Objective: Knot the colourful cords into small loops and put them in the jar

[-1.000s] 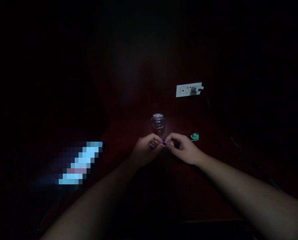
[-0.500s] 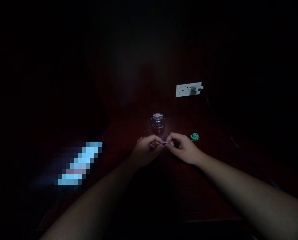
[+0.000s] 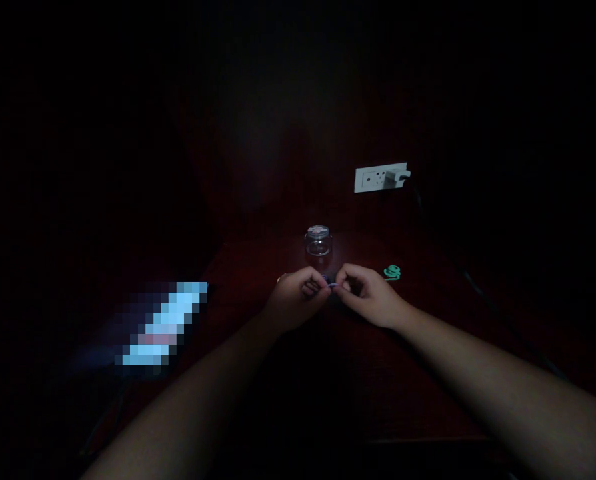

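Note:
My left hand (image 3: pixel 298 295) and my right hand (image 3: pixel 371 293) meet over the dark red table. Between their pinched fingertips runs a thin, pale purple strand (image 3: pixel 333 285), gripped from both sides; what it is made of I cannot make out. Just behind the fingers stands a small clear jar (image 3: pixel 319 243) with a patterned lid on it. To the right of my right hand lies a coiled green strand (image 3: pixel 392 272). The fingers hide part of whatever lies right behind them.
A bright, pixelated screen (image 3: pixel 165 325) is at the left beside my left forearm. On the back wall is a white socket panel (image 3: pixel 381 177) with a plug in it. A dark cable runs down the right side. Much of the room is too dark to make out.
The whole view has shifted slightly, so things sit a little further right. Both hands keep their pinch, and the visible bit of purple strand between them looks slightly straighter.

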A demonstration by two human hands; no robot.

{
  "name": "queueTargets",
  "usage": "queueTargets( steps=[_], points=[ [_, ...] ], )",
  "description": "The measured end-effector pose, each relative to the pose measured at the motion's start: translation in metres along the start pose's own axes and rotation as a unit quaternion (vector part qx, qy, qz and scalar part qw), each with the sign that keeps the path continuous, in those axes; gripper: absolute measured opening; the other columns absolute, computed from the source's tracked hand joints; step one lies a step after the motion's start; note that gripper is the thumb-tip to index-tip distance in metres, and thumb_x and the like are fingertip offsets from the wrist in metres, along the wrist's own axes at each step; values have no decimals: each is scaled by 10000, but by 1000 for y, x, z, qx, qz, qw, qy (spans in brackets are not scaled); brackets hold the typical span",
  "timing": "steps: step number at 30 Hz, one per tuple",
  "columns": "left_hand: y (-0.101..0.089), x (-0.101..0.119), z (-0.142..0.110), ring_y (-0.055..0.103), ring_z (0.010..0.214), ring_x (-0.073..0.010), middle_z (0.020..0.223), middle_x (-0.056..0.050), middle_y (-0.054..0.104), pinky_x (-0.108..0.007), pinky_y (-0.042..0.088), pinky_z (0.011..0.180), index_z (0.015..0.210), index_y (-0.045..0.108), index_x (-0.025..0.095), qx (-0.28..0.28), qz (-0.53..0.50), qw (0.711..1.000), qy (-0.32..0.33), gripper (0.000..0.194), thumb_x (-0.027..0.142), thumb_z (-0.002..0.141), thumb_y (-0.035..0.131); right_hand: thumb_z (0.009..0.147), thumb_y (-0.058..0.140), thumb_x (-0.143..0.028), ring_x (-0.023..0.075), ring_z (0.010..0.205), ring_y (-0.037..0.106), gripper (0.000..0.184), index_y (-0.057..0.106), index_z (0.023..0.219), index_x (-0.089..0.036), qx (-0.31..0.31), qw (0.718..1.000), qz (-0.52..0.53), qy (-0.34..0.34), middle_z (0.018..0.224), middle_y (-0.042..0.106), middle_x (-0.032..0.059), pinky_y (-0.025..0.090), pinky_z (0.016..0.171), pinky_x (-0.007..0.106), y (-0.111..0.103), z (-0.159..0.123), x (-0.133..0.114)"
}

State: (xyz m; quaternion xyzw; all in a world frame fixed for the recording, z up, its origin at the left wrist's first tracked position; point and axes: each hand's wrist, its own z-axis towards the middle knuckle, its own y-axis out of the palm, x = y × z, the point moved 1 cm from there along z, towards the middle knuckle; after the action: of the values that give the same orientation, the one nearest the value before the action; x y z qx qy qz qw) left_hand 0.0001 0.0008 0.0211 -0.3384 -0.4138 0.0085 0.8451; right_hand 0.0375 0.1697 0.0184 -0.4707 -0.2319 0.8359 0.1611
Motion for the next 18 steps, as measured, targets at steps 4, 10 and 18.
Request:
queueTargets(
  steps=[4,10,18],
  points=[
    [1,0,-1,543,591,-87,688,-3,612,-194,433,553,786,549,156,-4,-10,1000,5,121,276,774,546,769,529,-270,92,518,387,122,483,714,-171,1,1000,3,9,555,438,-35,327,500,218,0,0,1],
    [1,-1,-1,544,592,-90,690,-1,613,-202,438,560,784,549,165,0,-8,1000,4,111,275,771,545,773,523,-258,91,519,384,97,492,738,-173,0,1000,8,7,577,438,-33,331,503,219,0,-1,3],
    [0,-2,-1,559,608,-94,713,-8,628,-207,442,582,819,571,161,-8,2,1000,1,127,277,773,545,778,518,-274,92,523,385,115,492,730,-172,-5,1000,1,10,569,436,-33,326,502,217,1,-1,2]
  ],
)
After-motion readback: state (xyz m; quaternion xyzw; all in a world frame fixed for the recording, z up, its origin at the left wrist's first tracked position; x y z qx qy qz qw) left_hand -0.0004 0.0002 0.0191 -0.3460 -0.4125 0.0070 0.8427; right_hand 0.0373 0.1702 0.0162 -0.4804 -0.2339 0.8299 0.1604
